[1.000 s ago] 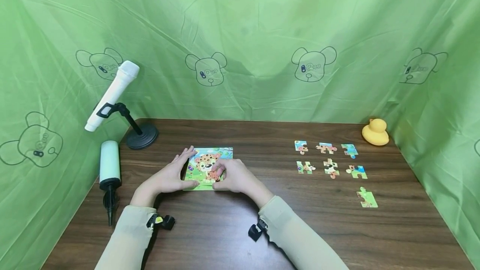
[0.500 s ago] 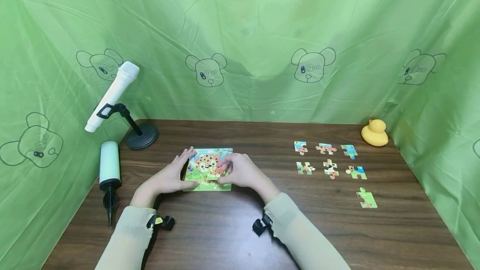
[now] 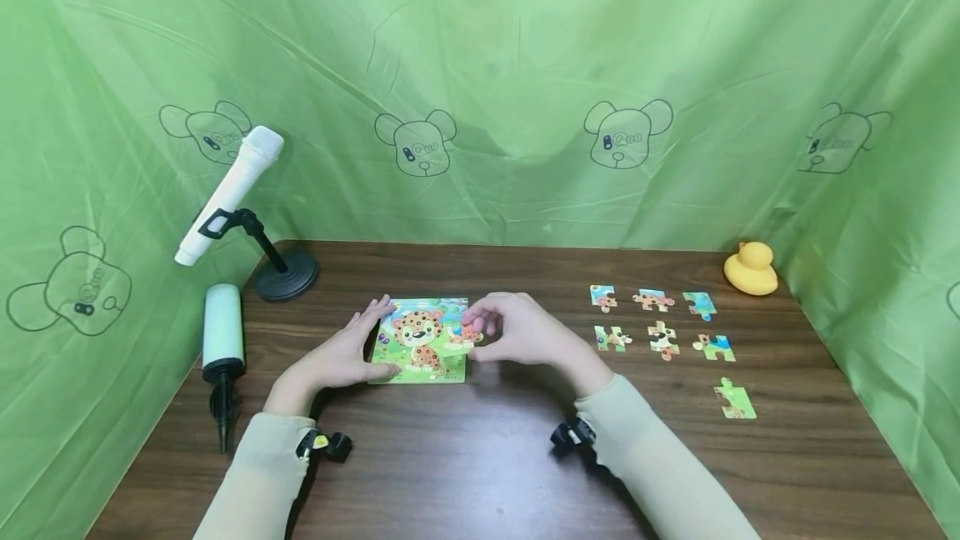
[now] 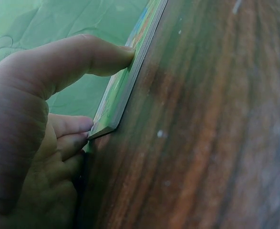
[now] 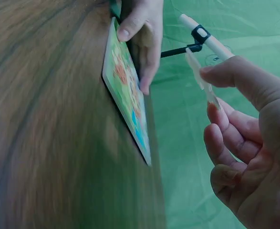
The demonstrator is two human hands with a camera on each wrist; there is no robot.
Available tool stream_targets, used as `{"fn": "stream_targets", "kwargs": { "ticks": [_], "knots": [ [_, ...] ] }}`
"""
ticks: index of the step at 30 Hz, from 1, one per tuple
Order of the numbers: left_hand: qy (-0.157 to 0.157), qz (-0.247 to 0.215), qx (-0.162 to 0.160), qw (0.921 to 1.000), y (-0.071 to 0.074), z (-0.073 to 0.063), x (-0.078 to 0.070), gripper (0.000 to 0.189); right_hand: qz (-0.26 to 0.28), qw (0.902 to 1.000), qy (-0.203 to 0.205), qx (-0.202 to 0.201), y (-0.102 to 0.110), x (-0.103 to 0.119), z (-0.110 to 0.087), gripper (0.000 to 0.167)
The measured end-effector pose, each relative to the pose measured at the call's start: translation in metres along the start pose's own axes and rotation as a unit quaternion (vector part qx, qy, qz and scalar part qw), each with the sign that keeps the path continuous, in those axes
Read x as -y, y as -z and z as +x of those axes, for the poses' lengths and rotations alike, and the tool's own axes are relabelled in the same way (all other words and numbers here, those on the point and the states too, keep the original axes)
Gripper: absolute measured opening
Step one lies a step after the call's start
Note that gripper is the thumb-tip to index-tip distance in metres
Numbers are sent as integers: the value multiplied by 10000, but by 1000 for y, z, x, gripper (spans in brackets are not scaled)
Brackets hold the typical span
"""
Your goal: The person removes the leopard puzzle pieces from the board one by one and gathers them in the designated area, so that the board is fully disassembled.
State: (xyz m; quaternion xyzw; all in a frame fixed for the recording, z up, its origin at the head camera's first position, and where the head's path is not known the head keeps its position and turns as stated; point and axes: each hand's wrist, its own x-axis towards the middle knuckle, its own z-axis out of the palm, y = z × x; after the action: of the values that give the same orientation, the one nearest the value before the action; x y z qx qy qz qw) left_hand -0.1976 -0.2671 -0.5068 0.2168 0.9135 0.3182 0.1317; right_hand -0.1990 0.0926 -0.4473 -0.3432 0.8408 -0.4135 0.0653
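Note:
A square cartoon leopard puzzle board (image 3: 408, 363) lies flat on the table. My left hand (image 3: 341, 352) steadies its left side, the thumb resting on the near part and the other fingers stretched along the left edge. The left wrist view shows that thumb (image 4: 97, 57) on the board's top. My right hand (image 3: 525, 332) pinches a jigsaw piece (image 3: 463, 336) between thumb and fingers, above the board's right edge. In the right wrist view this piece (image 5: 195, 67) is seen nearly edge-on, raised off the board. Its picture is partly hidden by the fingers.
Several loose jigsaw pieces lie in rows to the right, among them a green piece (image 3: 737, 400). A yellow rubber duck (image 3: 751, 268) sits at the back right corner. At left stand a white microphone (image 3: 232, 190) on its black stand and a pale green hand pump (image 3: 223, 332).
My right hand has lifted the jigsaw piece from the board's lower part and carried it to the right edge. My left hand has stayed at the board's left side.

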Motion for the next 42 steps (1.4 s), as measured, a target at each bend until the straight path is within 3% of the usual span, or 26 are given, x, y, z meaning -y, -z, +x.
{"fn": "stream_targets", "kwargs": {
  "ticks": [18, 29, 36, 42],
  "knots": [
    [-45, 3, -10, 10000, -1, 0, 3, 113, -585, 9982, -76, -61, 65, -29, -92, 40],
    [11, 7, -18, 10000, -1, -2, 0, 114, -270, 9984, 164, -466, 105, -65, -150, 47],
    [83, 12, -30, 10000, -1, -3, 0, 115, -177, 9966, -192, -778, 129, -78, -197, 52],
    [60, 32, -13, 10000, -2, -1, 0, 115, -520, 9939, -382, -889, 147, -89, -228, 55]
  ]
}}
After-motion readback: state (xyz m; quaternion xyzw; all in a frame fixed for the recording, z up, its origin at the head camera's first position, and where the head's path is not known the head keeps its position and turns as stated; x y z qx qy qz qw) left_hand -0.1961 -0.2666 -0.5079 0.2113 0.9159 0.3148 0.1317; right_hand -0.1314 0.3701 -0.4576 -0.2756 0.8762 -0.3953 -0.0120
